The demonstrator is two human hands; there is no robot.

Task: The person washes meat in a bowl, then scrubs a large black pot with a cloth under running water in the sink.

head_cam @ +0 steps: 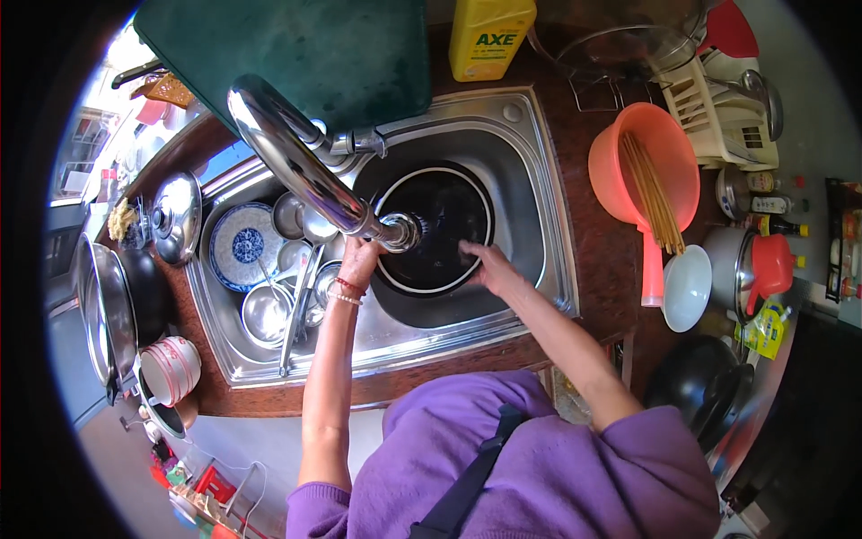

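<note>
A round black vessel (438, 232) with a pale rim lies in the right sink basin (471, 145), beneath the spout of a chrome faucet (296, 158). At its left rim is my left hand (361, 261), closed on the edge; the faucet head covers some of its fingers. My right hand (495, 268), slightly blurred, reaches over the right rim with fingers apart and nothing held. Left of my left hand, the other basin holds a blue-and-white plate (232, 226), a metal bowl (267, 315), a ladle (318, 226) and several other metal utensils.
A green board (303, 54) stands behind the faucet, beside a yellow AXE bottle (491, 40). To the right are a coral plastic dipper (609, 168) with wooden chopsticks (646, 188) and a white bowl (687, 290). A pot lid (178, 215) and stacked bowls (172, 370) sit left.
</note>
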